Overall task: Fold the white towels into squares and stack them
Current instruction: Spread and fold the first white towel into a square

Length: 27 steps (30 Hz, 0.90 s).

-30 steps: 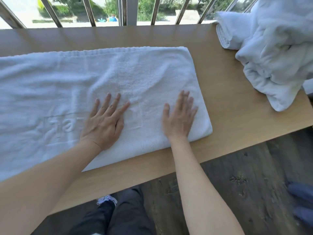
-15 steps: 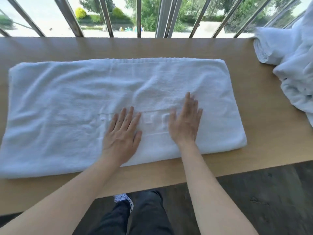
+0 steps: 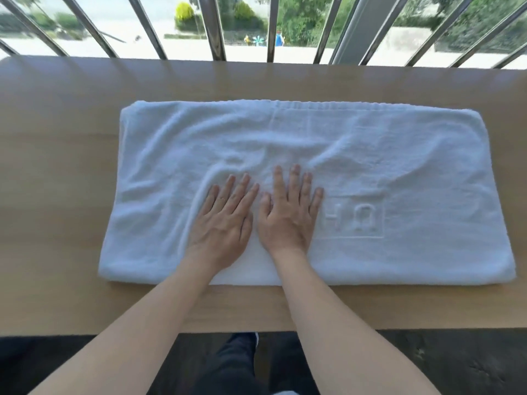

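Towel count: 1 white towel [image 3: 370, 155] in view, no stack to be seen.
Towel place: flat on the wooden counter [image 3: 57, 166], from left of centre to the right edge of the frame, its long sides running left to right.
Towel shape: a long rectangle with a thick rounded near edge; whether it is doubled over I cannot tell. Creases run across the middle and the left part.
Mark: 1 pressed-in box with letters [image 3: 353, 220] on the lower right part of the towel, just right of the right hand.
Hands: 2, both bare, side by side and almost touching at the thumbs, in the lower middle of the towel.
Left hand [image 3: 225, 223]: palm down on the towel, 5 digits showing, spread a little, grasping nothing.
Right hand [image 3: 288, 220]: palm down on the towel, its fingers [image 3: 295, 181] straight and released, pointing to the top of the frame, holding nothing.
Forearms: 2, coming in from the lower edge of the frame over the near rim of the counter.
Upper frame: a row of metal window bars [image 3: 212, 27] behind the counter, with trees and pavement outside.
Lower frame: dark floor [image 3: 456, 366] and 1 dark trouser leg [image 3: 228, 366] between the forearms.
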Available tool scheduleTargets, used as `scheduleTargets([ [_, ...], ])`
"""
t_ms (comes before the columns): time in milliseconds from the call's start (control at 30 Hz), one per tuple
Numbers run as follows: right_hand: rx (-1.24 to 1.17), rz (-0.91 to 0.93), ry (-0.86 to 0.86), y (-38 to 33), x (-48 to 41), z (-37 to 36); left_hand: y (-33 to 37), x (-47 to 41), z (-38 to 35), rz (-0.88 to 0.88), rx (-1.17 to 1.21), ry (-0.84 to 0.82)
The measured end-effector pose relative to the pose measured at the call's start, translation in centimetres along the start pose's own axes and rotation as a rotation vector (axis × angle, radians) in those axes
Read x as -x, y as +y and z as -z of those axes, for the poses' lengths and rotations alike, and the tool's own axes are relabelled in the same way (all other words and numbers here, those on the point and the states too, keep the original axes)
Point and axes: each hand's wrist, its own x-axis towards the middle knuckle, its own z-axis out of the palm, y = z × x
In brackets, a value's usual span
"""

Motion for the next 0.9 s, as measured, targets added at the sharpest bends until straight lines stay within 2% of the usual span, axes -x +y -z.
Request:
scheduleTargets([
  [533, 0.092, -0.003, 0.08, -0.1, -0.3, -0.6, -8.0, -7.6, 3.3, 0.053, -0.082, -0.004],
  [733, 0.109, 0.009, 0.097, -0.2, -0.4, -1.0, -13.5, -10.3, 5.2, 0.226, -0.056, 0.004],
  [900, 0.102, 0.023, 0.115, -0.2, -0.5, -1.1, -11.6, -10.7, 4.5, 0.37, -0.029, 0.025],
])
